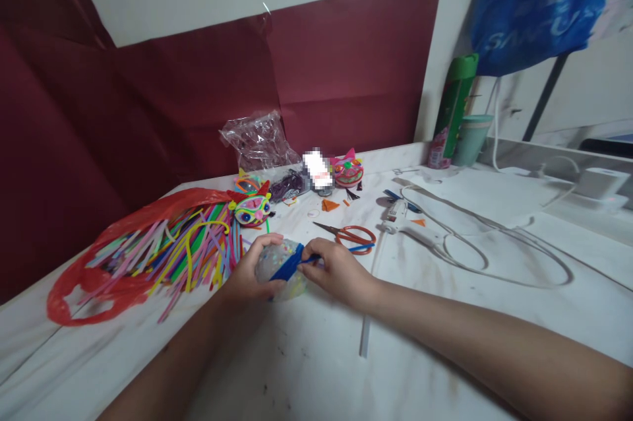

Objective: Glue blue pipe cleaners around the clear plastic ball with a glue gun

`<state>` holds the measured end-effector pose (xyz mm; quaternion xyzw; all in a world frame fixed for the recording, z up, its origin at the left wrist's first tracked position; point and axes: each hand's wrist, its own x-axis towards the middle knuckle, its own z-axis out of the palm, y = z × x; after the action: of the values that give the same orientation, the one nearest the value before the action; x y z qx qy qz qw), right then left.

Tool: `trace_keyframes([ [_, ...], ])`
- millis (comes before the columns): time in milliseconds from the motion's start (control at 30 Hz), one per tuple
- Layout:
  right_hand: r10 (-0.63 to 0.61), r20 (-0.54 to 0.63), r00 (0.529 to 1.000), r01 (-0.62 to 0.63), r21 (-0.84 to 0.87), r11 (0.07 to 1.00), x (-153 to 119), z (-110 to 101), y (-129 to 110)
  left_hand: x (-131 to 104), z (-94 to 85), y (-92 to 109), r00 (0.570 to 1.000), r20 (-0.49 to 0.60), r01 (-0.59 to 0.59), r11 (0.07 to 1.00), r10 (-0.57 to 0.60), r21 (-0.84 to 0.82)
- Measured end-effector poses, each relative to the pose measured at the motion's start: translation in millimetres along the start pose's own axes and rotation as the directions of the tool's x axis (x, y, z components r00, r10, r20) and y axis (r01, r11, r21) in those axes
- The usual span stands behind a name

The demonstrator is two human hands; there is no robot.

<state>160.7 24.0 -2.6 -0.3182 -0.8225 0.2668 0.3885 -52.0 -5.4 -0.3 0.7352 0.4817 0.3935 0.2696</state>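
My left hand is closed around the side of a clear round ball with small coloured specks. A blue band, fuzzy-looking like pipe cleaner, runs across the ball. My right hand pinches the band's end at the ball's right side; the fingertips partly cover it. Orange-handled scissors lie just beyond my right hand, with a loose blue strip across the handles. Left of my hands, many coloured pipe cleaners spill from a red plastic bag.
A white glue gun with a looping cord lies to the right. Behind are decorated animal-face balls, a crumpled clear bag, a pixelated bright patch, and orange scraps. A green spray can and a pale green cup stand back right.
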Motion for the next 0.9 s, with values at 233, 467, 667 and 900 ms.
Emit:
trace_keyframes([
  [233,0.016,0.005,1.0,-0.016,-0.008,1.0,-1,2,-4,-2,1.2,10,0.995,-0.023,0.1,0.993,-0.099,0.06],
  [467,-0.017,0.015,1.0,0.017,-0.004,1.0,-5,4,-9,-3,0.3,11,0.998,-0.023,0.054,0.995,-0.052,0.086],
  [667,-0.043,0.003,0.999,0.043,-0.019,0.999,-1,2,-4,-2,-5.6,7,0.999,-0.002,0.04,0.998,-0.04,0.057],
  [900,-0.048,0.013,0.999,0.048,-0.026,0.998,-2,2,-4,-3,-6.4,3,1.0,0.016,-0.007,0.998,0.006,0.063],
])
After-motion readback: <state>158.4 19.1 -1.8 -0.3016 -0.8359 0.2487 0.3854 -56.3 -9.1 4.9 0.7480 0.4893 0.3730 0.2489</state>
